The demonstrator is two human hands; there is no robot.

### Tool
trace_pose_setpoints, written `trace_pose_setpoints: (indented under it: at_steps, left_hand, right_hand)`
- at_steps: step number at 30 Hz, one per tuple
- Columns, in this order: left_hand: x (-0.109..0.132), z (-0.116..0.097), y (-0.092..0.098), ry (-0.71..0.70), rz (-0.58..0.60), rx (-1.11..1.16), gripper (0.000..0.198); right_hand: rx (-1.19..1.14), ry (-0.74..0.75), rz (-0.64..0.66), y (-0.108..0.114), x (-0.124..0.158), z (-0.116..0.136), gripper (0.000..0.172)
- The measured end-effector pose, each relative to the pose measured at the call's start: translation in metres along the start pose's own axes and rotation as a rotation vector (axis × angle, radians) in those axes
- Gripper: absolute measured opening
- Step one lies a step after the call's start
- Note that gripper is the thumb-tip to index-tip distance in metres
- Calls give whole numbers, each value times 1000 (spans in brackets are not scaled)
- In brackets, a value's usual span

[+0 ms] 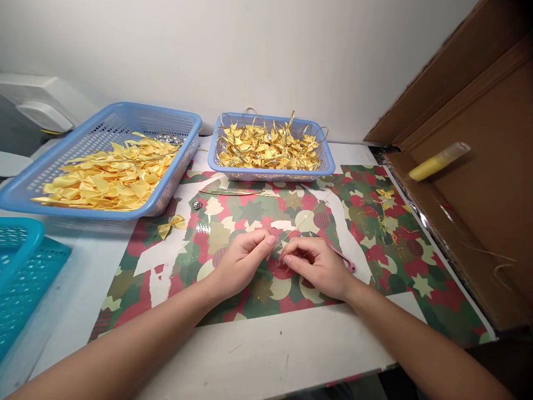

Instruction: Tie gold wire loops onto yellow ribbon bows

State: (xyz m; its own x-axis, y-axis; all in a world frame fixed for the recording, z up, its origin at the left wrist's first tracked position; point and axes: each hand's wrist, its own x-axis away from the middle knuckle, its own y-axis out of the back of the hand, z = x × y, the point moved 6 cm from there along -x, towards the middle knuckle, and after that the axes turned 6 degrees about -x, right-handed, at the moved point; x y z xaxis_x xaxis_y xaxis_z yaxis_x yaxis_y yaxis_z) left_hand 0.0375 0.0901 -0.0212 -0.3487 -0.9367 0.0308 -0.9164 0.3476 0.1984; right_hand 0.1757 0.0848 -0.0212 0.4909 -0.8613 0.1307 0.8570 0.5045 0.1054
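My left hand [245,255] is closed, thumb against forefinger, on a thin gold cord [307,218] that slants up and away to the right. Just beside it, my right hand [318,264] is curled in a pinch. A fine strand shows at its fingertips, seemingly the same cord; the fingers partly hide it. Under the right hand, a pink-handled tool [348,263] sticks out, mostly covered. A yellow ribbon bow [171,225] lies to the left, with a small silver bell-like piece [197,205] near it. More gold cords [237,193] lie flat beyond my hands.
A large blue basket [169,186] of yellow bows stands back left; a smaller blue basket [270,173] holds bows with gold loops. A teal basket [31,278] is at the left edge. Cardboard [470,122] walls the right side, bearing a yellow-filled tube [437,162]. Patterned paper [258,300] covers the table.
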Motion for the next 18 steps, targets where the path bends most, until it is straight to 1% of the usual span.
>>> trace_pose_setpoints:
  at_steps: [3, 6, 10, 13, 15, 18]
  left_hand:
    - [-1, 1, 2, 11, -34, -1, 39]
    - [-1, 1, 3, 25, -51, -16, 38]
    - [-1, -2, 1, 27, -19, -83, 39]
    - [-1, -3, 1, 23, -8, -112, 39]
    - [-2, -3, 2, 20, -11, -123, 38]
    - [-2, -1, 3, 15, 6, -114, 39]
  right_hand:
    - [3, 90, -15, 3, 0, 4, 17]
    - [51, 207, -93, 10, 3, 12, 20]
    - [183, 422, -201, 18, 10, 27, 23]
    - [253, 543, -279, 26, 16, 35, 23]
    - [268, 579, -340, 32, 18, 37, 22]
    - [268, 574, -388, 39, 19, 37, 21]
